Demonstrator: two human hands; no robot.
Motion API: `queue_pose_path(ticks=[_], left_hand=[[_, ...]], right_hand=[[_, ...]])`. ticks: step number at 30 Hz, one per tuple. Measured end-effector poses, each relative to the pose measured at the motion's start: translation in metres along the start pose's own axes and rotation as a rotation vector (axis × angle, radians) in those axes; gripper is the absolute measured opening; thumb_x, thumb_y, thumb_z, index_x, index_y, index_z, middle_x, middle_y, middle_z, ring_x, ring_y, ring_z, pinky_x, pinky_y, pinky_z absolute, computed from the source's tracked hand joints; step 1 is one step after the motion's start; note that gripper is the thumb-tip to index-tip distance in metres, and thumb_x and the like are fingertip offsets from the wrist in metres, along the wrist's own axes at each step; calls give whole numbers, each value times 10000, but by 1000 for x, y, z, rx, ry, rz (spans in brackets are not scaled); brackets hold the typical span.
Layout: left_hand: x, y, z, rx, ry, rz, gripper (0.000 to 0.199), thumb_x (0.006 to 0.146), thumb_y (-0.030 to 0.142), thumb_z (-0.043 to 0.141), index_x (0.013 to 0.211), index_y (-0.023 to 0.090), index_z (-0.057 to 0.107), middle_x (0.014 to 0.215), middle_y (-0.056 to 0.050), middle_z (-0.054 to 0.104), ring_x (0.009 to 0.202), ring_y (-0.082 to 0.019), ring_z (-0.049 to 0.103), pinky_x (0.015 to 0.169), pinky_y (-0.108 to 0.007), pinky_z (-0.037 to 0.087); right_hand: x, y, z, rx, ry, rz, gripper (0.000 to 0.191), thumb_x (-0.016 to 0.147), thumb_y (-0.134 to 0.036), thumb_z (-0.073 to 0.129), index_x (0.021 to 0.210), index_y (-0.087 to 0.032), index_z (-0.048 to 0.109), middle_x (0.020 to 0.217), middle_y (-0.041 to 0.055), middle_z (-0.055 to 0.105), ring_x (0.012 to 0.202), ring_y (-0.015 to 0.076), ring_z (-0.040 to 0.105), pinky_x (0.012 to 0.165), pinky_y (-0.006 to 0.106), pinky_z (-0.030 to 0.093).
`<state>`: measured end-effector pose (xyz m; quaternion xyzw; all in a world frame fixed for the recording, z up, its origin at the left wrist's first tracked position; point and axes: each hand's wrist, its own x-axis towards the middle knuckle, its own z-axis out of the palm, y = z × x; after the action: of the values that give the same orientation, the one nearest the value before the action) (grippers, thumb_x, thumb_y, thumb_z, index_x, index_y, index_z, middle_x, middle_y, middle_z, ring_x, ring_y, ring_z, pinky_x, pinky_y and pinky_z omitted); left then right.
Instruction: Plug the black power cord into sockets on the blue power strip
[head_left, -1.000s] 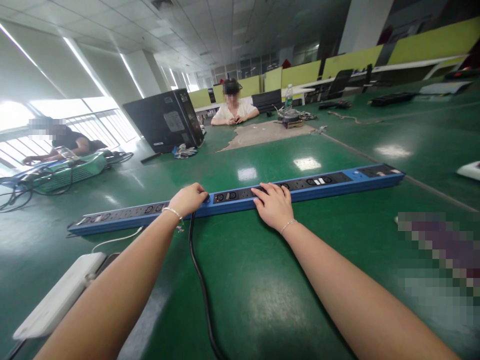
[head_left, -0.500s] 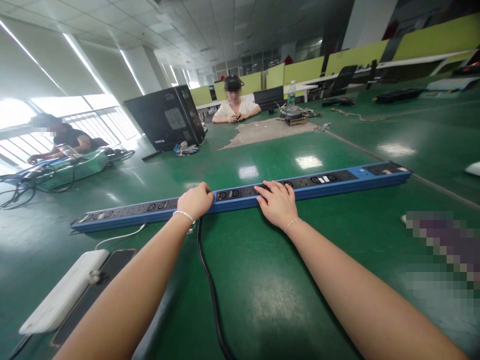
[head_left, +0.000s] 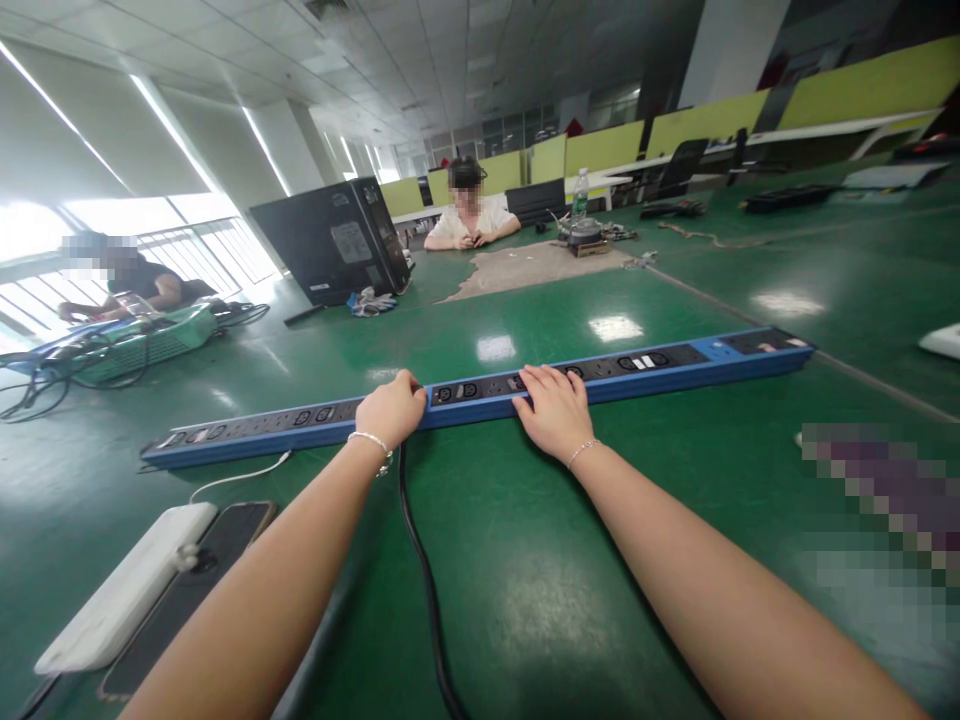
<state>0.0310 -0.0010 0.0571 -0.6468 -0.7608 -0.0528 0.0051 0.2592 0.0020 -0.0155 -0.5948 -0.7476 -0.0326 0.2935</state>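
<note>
A long blue power strip (head_left: 480, 408) with black socket panels lies across the green table. My left hand (head_left: 391, 408) is closed around it left of the middle, its fingertips hidden behind the far side. Farther right, my right hand (head_left: 556, 412) grips the same strip, thumb at the near edge and fingers laid close together over the sockets. Between my forearms a black cable (head_left: 421, 560) runs from the strip toward me.
At the left lie a white power bank (head_left: 127, 585) and a dark phone (head_left: 196, 590). Beyond them stand a green basket (head_left: 161, 340) with cables and a black computer case (head_left: 330, 240). One person (head_left: 471, 220) sits across the table, another (head_left: 142, 280) at the far left.
The fingers of my right hand have drawn closer together over the strip. My left hand keeps its hold, and the strip has hardly shifted.
</note>
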Motion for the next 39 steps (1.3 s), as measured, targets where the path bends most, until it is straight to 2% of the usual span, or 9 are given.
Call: queue_pose_path(ticks=[6, 8, 12, 13, 16, 20, 27, 34, 39], left_hand=[[2, -2, -5, -30, -26, 16, 348, 811, 427, 395, 1026, 228, 582, 1014, -131, 685, 947, -294, 632, 779, -389, 463], [0, -3, -14, -45, 32, -3, 355, 815, 435, 385, 1024, 233, 588, 990, -118, 689, 925, -290, 633, 759, -381, 461], [-5, -5, -44, -172, 249, -77, 389, 813, 491, 389, 1043, 246, 586, 845, -58, 691, 810, -244, 634, 670, -325, 451], [-5, -3, -51, -205, 268, -65, 388, 812, 490, 394, 1045, 247, 587, 804, -45, 684, 769, -230, 630, 651, -315, 444], [-8, 9, -59, -260, 209, 7, 328, 789, 453, 447, 989, 249, 609, 735, -22, 669, 709, -203, 614, 630, -297, 425], [-9, 38, -42, -308, 60, 120, 259, 777, 401, 468, 913, 234, 613, 743, -32, 673, 686, -184, 607, 630, -287, 417], [6, 81, -9, -300, -57, 189, 258, 782, 362, 462, 920, 209, 617, 780, -51, 691, 753, -185, 632, 696, -282, 444], [22, 93, -5, -232, -72, 174, 264, 766, 330, 458, 921, 197, 625, 837, -78, 705, 828, -207, 640, 733, -302, 457], [23, 99, -6, -180, -59, 174, 272, 750, 303, 452, 927, 193, 627, 950, -118, 700, 898, -247, 638, 750, -339, 462]], right_hand=[[0, 0, 2, 3, 16, 2, 423, 888, -355, 396, 1253, -194, 538, 1345, 47, 521, 1263, 227, 388, 1086, 451, 146], [0, 0, 2, 1, 17, 7, 420, 889, -351, 392, 1252, -200, 540, 1344, 45, 522, 1263, 225, 388, 1085, 449, 146], [0, -2, 1, -8, 11, 13, 415, 887, -349, 399, 1251, -210, 541, 1347, 45, 519, 1265, 227, 385, 1083, 454, 147], [0, -2, 1, -9, 9, 15, 416, 886, -349, 400, 1252, -210, 540, 1348, 47, 518, 1265, 229, 384, 1082, 456, 146], [0, -2, 1, -8, 9, 21, 417, 884, -343, 400, 1252, -203, 541, 1347, 48, 518, 1263, 232, 383, 1083, 458, 141], [0, -1, 2, 1, 14, 16, 418, 883, -340, 406, 1254, -197, 538, 1346, 41, 520, 1262, 225, 383, 1087, 450, 138], [0, -3, 1, 7, 27, 17, 411, 877, -336, 417, 1248, -207, 541, 1338, 51, 526, 1263, 222, 383, 1086, 451, 147], [0, -4, 1, 50, 44, 27, 400, 865, -328, 438, 1228, -207, 558, 1331, 46, 533, 1255, 223, 392, 1091, 451, 144], [0, -4, 0, 66, 49, 33, 397, 863, -327, 443, 1223, -209, 561, 1329, 52, 534, 1258, 228, 390, 1090, 457, 142]])
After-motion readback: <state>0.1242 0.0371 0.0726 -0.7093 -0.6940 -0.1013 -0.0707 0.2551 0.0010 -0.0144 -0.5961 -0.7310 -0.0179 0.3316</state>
